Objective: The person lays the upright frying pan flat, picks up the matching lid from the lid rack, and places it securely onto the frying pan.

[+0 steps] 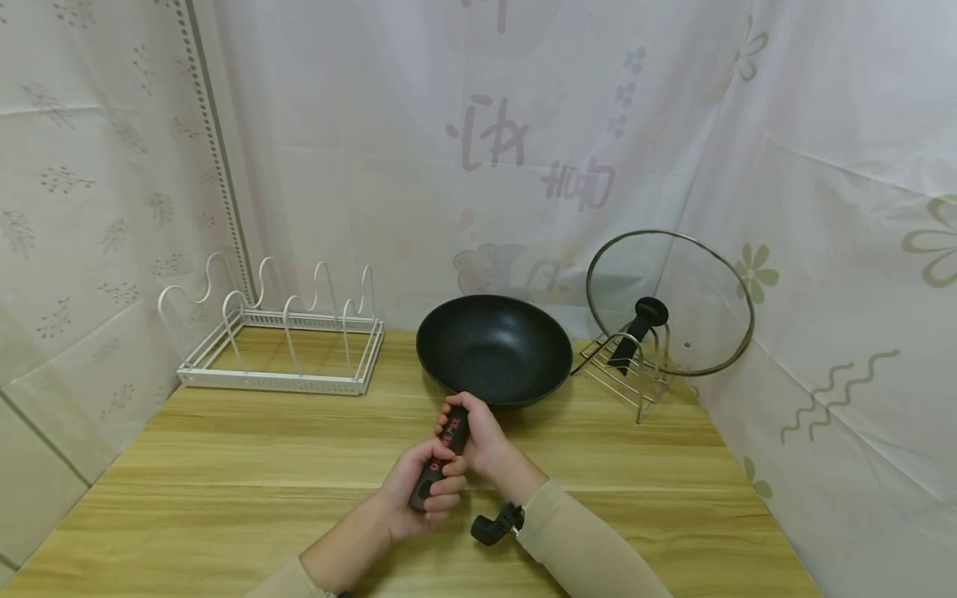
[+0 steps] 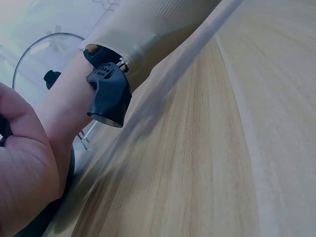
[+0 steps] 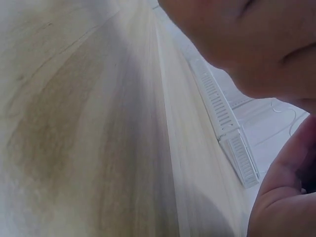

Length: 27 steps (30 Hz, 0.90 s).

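Note:
A black wok point(image 1: 493, 345) stands near the back of the table, its long dark handle point(image 1: 426, 490) with red lettering pointing toward me. My left hand point(image 1: 422, 486) grips the handle close to its free end, fingers curled round it. Farther up, near the pan's rim, my right hand point(image 1: 478, 436) holds the same handle. In the left wrist view the left hand point(image 2: 22, 168) fills the left edge, and the wok shows only as a dark strip. The right wrist view catches part of the right hand point(image 3: 284, 212); the wok's bowl is out of sight there.
At the left back stands a white rack point(image 1: 272, 380) with several curved dividers. On the right, a glass lid point(image 1: 706, 307) with a black knob leans upright in a small wire rack point(image 1: 639, 390). Curtains point(image 1: 359, 166) hang behind the wooden table point(image 1: 224, 465).

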Tool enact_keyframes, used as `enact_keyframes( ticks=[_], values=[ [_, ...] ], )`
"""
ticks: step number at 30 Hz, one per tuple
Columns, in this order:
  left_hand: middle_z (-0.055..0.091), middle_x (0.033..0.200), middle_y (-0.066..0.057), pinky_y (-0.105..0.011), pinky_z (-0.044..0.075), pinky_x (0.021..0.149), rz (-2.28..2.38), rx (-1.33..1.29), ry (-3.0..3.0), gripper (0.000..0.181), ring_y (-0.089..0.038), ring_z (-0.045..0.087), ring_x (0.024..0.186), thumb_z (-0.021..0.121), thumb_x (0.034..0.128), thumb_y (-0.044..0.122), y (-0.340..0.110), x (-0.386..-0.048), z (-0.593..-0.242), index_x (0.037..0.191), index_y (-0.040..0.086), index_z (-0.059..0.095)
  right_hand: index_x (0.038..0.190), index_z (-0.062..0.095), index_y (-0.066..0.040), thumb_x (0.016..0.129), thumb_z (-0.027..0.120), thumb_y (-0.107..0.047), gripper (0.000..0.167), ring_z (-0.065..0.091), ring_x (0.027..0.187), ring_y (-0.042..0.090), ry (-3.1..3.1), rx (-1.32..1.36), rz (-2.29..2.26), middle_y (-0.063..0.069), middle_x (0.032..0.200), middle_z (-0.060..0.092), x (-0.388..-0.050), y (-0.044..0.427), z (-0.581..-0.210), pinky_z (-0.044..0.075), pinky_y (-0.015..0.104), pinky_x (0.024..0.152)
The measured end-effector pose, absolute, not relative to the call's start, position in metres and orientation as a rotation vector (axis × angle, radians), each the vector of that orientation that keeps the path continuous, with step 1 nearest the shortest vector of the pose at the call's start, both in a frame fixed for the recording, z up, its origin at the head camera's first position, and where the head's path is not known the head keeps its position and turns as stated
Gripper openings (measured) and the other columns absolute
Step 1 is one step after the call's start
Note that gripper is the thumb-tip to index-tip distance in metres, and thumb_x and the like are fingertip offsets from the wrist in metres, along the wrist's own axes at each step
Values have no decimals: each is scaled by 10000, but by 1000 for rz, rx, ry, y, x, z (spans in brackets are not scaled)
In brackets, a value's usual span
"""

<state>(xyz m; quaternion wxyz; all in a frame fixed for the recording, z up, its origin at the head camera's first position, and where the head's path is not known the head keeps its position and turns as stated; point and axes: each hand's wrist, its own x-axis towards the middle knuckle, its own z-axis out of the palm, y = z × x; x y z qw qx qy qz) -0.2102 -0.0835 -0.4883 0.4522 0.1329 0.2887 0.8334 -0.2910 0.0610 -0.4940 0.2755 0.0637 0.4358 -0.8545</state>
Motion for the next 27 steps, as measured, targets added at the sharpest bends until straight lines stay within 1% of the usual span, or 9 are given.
enact_keyframes(
  ticks=[5,7,9,13,16,19,22,25,27],
  values=[
    [496,674,113,-144,415,520,2080,308,800,321,-6,510,540,292,1053,265,-84,-211,-489,868,179,540,828,600,-194,1034,566,-286,228,570,729,90,1200,184,-2285,-65,771,584,-290,64,-495,503,235,753],
    [521,706,103,-154,433,550,2082,296,854,305,-18,515,573,306,1058,270,-85,-211,-489,898,174,547,835,607,-192,1031,571,-298,226,578,749,99,1212,180,-2278,-54,792,591,-290,65,-496,504,245,774],
    [570,747,97,-162,454,576,2067,290,920,308,-25,548,615,321,1060,290,-86,-211,-489,923,178,573,854,618,-188,1033,568,-310,223,597,774,106,1231,162,-2267,-38,827,608,-289,66,-497,513,251,802],
    [717,895,90,-180,510,648,2022,327,991,358,-42,685,759,324,1075,332,-89,-210,-488,1012,215,656,945,656,-171,1050,548,-340,227,676,871,132,1266,107,-2242,-18,923,688,-288,68,-499,546,277,893],
    [777,999,77,-194,539,692,2007,379,959,398,-60,747,848,304,1096,349,-91,-210,-488,1107,216,679,1049,683,-146,1055,549,-364,256,723,985,158,1273,84,-2228,-6,995,752,-288,70,-499,565,300,939],
    [787,1034,66,-206,554,730,2006,399,935,423,-68,755,881,291,1110,365,-93,-210,-488,1175,193,672,1159,683,-110,1062,547,-378,316,732,1072,180,1259,59,-2216,14,1052,774,-287,72,-499,573,316,949],
    [785,1050,59,-234,580,795,2001,402,925,454,-76,759,901,282,1120,391,-94,-210,-488,1220,177,670,1252,660,-84,1063,540,-386,376,732,1091,185,1240,38,-2199,17,1085,779,-286,74,-497,572,325,958],
    [782,1065,58,-280,600,876,1987,405,933,488,-87,762,933,268,1128,418,-95,-210,-488,1243,169,673,1294,647,-76,1066,530,-395,410,739,1081,175,1241,17,-2182,10,1101,785,-285,77,-497,566,328,978],
    [782,1074,56,-303,600,909,1979,405,940,501,-96,762,953,260,1130,431,-97,-210,-487,1251,167,668,1292,656,-74,1061,536,-396,414,748,1073,171,1251,9,-2175,11,1104,791,-283,79,-497,565,331,987]
  ],
)
